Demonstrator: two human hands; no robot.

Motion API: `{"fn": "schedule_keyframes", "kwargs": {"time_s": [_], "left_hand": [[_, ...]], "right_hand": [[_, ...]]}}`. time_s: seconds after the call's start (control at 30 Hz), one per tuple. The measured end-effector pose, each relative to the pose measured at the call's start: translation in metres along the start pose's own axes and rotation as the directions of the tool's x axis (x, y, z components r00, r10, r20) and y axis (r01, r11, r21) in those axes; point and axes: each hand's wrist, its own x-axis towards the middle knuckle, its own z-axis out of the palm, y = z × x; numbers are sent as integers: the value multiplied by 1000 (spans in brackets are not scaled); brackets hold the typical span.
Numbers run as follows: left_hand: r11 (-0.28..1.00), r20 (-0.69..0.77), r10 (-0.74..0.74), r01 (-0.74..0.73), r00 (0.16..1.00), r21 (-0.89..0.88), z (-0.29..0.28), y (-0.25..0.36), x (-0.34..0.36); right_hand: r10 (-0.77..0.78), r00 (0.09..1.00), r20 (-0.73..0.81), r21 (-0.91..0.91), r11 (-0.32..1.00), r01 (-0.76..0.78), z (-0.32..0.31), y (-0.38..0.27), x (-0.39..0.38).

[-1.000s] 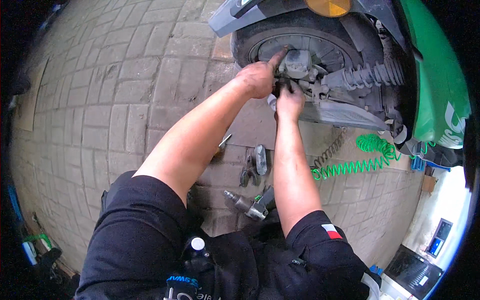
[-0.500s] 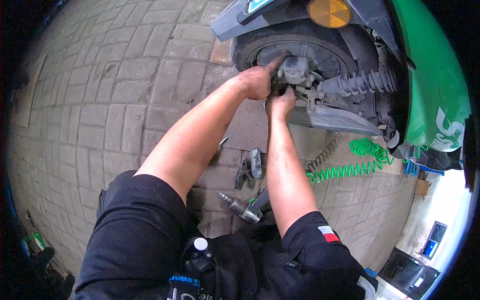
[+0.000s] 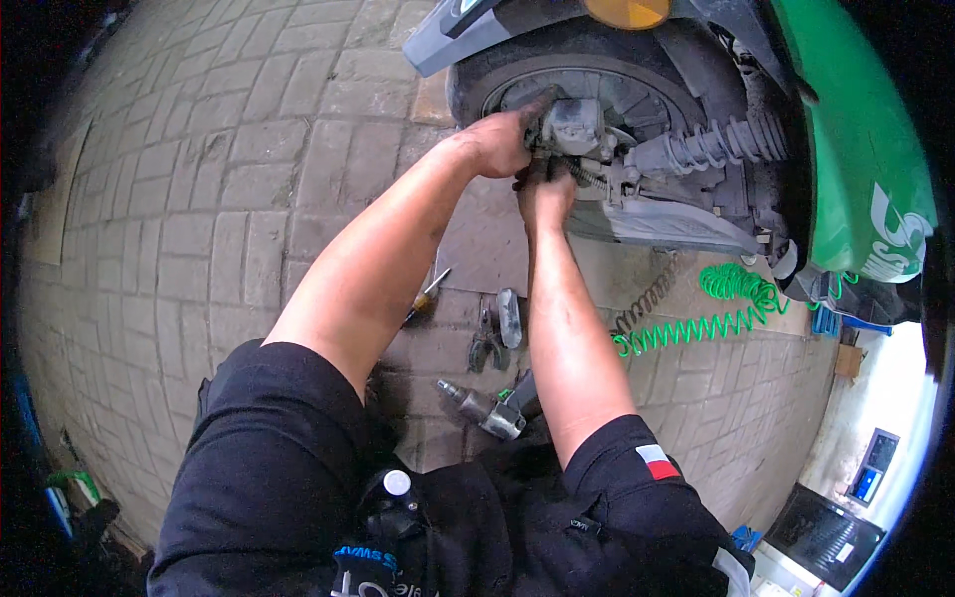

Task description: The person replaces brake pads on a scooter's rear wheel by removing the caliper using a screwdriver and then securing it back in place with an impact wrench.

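Observation:
Both my hands are at the grey wheel-hub housing (image 3: 577, 124) beside a dirty wheel with a black tyre (image 3: 473, 92). My left hand (image 3: 502, 142) is closed round the left side of the housing, its index finger stretched along the top. Just below, my right hand (image 3: 547, 197) is closed, its fingertips tucked under the housing near a small coil spring (image 3: 587, 177). What its fingers hold is hidden. A shock absorber (image 3: 711, 146) with a thick spring runs to the right of the housing.
On the paving below lie a screwdriver (image 3: 430, 297), pliers (image 3: 485, 341), a grey oblong piece (image 3: 509, 318) and an air impact wrench (image 3: 484, 410). A coiled green air hose (image 3: 701, 330) lies to the right. A green body panel (image 3: 846, 129) overhangs the right side.
The whole view has shifted slightly, with the vehicle higher in it. My hands stay at the housing, with small changes in finger position. More of the screwdriver shows beside my left forearm.

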Motion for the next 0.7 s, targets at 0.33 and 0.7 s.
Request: {"fn": "schedule_keyframes", "kwargs": {"time_s": [0.33,0.7], "left_hand": [[995,-116,95,-95,989,-2,3,-6,9],[984,93,163,-168,982,54,3,-6,14]], "right_hand": [[-182,983,-35,-72,981,179,3,19,19],[53,990,131,-267,964,-16,-13,29,0]]}}
